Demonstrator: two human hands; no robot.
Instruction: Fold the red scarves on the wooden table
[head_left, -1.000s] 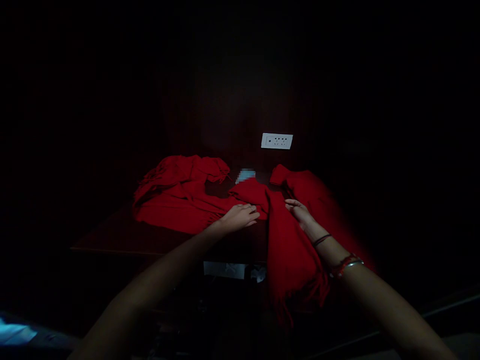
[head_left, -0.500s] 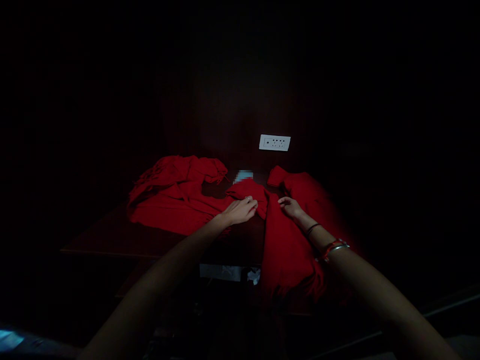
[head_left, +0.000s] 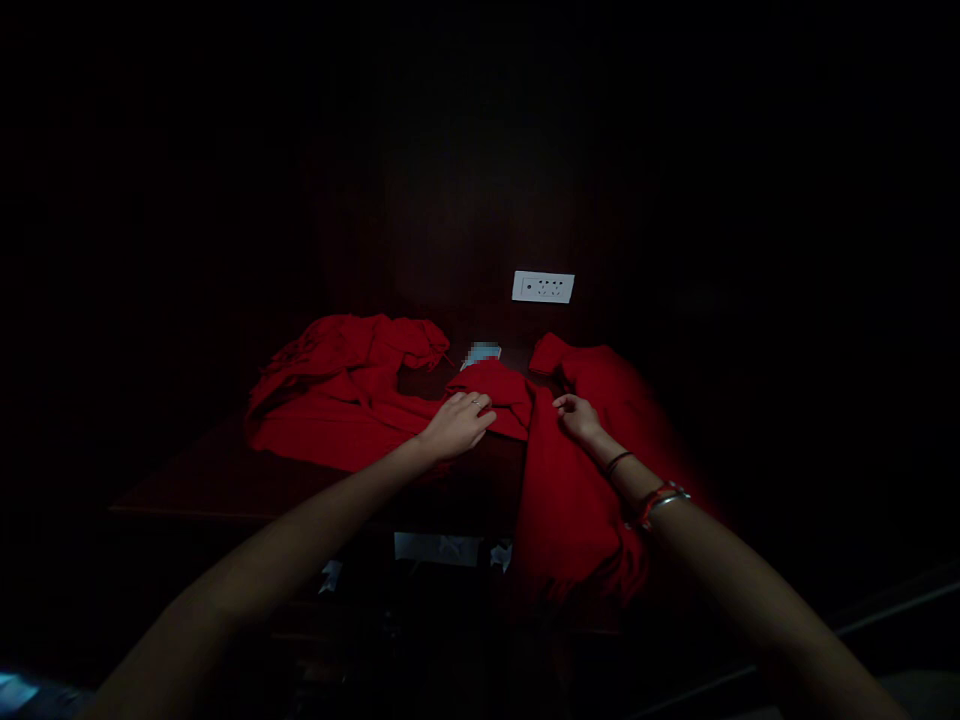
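Note:
A red fringed scarf [head_left: 330, 430] lies in loose folds on the dark table, bunched at the left and running through the middle to the right. At the right, red cloth [head_left: 570, 520] hangs over the front edge, its fringe pointing down. My left hand [head_left: 457, 425], a ring on one finger, is closed on the middle stretch of the scarf with curled fingers. Just to the right, my right hand [head_left: 579, 415] pinches the scarf near a fold. Bracelets circle my right wrist. Whether the left and right cloth is one piece, I cannot tell.
A white wall socket [head_left: 543, 287] is set in the dark panel behind. A small pale card-like item [head_left: 482, 353] lies at the back of the dark wooden table [head_left: 180, 490]. Below the tabletop are pale objects [head_left: 437, 547]. The surroundings are very dark.
My left hand has shifted slightly left and a little nearer to me. My right hand stays almost in place, fingers more closed. The whole view has moved slightly.

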